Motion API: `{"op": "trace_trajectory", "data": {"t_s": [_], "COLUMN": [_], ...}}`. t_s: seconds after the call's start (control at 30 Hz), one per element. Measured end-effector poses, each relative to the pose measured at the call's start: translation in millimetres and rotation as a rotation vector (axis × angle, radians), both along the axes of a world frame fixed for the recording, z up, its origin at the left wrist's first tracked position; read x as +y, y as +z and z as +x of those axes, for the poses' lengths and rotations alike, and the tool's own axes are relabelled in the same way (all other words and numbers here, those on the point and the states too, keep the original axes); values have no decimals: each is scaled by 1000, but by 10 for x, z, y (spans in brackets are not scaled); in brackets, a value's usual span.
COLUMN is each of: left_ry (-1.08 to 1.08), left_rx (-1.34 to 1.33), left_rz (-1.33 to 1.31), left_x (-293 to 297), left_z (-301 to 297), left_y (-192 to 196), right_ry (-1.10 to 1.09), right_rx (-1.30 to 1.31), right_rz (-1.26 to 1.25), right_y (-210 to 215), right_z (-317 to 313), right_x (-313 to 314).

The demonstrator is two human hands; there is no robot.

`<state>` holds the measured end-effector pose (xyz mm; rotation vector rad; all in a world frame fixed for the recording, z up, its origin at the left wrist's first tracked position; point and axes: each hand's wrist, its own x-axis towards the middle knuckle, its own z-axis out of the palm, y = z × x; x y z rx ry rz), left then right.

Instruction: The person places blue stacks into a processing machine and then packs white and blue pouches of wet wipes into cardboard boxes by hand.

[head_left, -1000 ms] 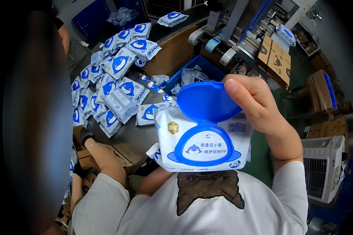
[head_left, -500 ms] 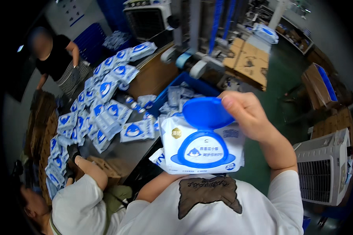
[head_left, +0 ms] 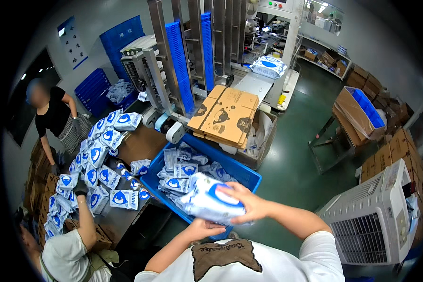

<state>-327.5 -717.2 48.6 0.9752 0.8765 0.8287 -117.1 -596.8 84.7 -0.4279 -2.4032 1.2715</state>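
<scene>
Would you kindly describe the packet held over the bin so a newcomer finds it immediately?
Start at the big blue bin in mid-picture. Over its near side, the bare right hand grips a white-and-blue packet. Unlike the packets lying inside, it is held up.

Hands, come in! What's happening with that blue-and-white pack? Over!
Right hand holding pack; left hand at its lower edge, grip unclear. Pack tilted. Blue bin of packs beyond.

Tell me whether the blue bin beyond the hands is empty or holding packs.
Not empty: several white-and-blue packs lie piled inside the blue bin. The held pack hides part of its inside.
</scene>
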Motion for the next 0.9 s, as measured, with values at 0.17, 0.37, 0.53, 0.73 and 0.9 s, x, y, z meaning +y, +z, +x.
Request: {"op": "trace_trajectory", "data": {"t_s": [0.17,0.37,0.53,0.73,0.9], "left_ry": [123,687,892,793,742], "left_rx": [233,462,645,791,880], "left_rz": [248,-40,-202,-298,-351], "left_x": [102,-556,-1136,-1318,-1299], "left_z": [-50,-432,-436,-361,-576], "left_y": [222,-221,-565,-432,-452], "right_ry": [-385,-1077,-1122,-989,-758], "right_rx": [312,235,-625,-888,-204], "right_rz": [-294,400,346,280,559], "right_y": [254,407,-50,-435,-173], "right_z": [269,518,357,56,-563], "right_x": [1173,3636,4716,5002,4172]}}
